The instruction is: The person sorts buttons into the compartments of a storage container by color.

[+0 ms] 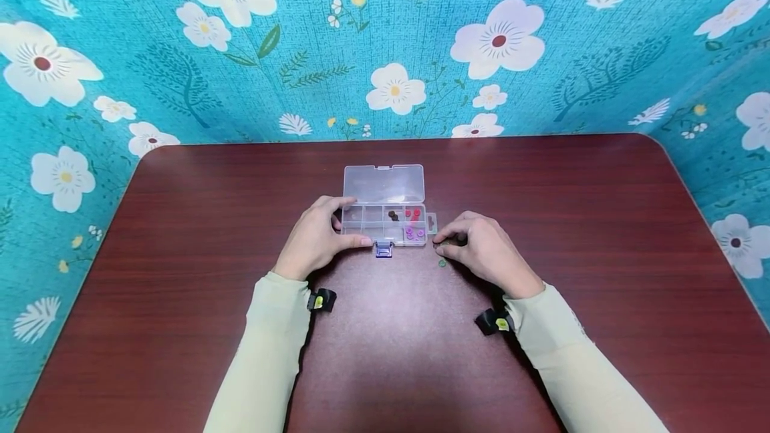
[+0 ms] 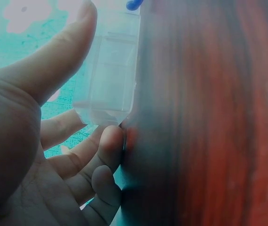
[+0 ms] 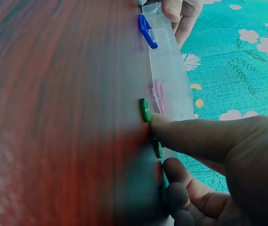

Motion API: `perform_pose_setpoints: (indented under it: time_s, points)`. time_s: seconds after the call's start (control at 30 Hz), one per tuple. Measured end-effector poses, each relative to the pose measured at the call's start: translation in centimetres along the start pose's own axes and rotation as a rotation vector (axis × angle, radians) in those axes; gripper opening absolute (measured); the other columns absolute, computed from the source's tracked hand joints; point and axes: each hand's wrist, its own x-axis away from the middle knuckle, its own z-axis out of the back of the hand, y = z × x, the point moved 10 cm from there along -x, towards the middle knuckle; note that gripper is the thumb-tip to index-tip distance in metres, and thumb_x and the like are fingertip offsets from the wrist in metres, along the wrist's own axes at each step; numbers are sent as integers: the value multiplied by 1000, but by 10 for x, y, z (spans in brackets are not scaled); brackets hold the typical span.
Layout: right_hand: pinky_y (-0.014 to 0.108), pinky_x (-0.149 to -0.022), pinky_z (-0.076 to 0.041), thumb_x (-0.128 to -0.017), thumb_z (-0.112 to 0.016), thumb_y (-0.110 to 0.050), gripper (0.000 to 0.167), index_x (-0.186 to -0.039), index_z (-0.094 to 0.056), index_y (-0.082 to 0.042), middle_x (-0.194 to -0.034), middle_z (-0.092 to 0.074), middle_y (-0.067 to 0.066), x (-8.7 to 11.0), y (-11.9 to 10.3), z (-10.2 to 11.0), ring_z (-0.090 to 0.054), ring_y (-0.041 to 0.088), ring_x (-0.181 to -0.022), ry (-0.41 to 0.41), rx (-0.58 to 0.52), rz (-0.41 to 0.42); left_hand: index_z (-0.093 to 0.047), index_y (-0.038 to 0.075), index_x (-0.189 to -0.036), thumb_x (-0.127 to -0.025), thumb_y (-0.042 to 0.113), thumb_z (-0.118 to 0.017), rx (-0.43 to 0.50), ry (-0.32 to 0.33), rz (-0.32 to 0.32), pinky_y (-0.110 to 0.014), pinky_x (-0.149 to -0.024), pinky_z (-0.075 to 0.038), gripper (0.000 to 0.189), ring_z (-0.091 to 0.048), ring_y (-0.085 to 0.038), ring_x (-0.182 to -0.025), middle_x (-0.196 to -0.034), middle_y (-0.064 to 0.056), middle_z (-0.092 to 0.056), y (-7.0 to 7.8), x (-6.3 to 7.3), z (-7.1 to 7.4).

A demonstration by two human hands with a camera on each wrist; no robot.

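Note:
A clear plastic compartment box (image 1: pixel 374 232) lies with its lid (image 1: pixel 383 184) raised at the back. Dark brown buttons (image 1: pixel 393 215), red buttons (image 1: pixel 415 213) and purple buttons (image 1: pixel 415 234) sit in separate compartments toward its right end. My left hand (image 1: pixel 315 236) grips the left end, thumb along the front edge and fingers at the back. Beside the right end, my right hand (image 1: pixel 484 249) bends its fingers down to the tabletop among green buttons (image 3: pixel 145 109). One green button (image 3: pixel 159 149) shows between thumb and fingers; whether it is pinched is hidden.
A blue latch (image 1: pixel 383 250) hangs off the box's front edge, and a clear hang tab (image 1: pixel 432 222) juts from its right end. All this stands on a dark red wooden table (image 1: pixel 385 353). Behind the table is a flowered turquoise backdrop (image 1: pixel 337 39).

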Motion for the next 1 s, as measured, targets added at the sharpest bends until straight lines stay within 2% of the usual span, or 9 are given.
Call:
perform_pose_setpoints:
  time_s: [0.27,0.5,1.0]
  points:
    - [35,-74,-46,-85,-82,-13,10,-89,-79,-22,-90,-65,-6,-2,1,0,-58,14,-82,-24,-22,14,-58,19,-142,-73,48,-89,-4,-8,14,-37,-77,-42,81,-52,-21,-85,-99,-4,-54,0,0,-2]
    - [34,-74,-46,-84,-82,-12,10,-87,-78,-20,-87,-64,-5,-4,2,-3,-57,14,-80,-40,-36,-28,-58,19,-141,-73,48,-89,-9,-9,18,-37,-77,-42,80,-52,-21,-86,-100,-5,-54,0,-1,-1]
    - [33,-70,-46,-82,-83,-13,12,-76,-75,-20,-84,-64,-5,-3,3,-1,-57,13,-75,-12,-19,-57,-58,18,-143,-73,48,-89,-3,-2,4,-37,-76,-42,82,-52,-21,-85,-99,-5,-54,0,0,-1]
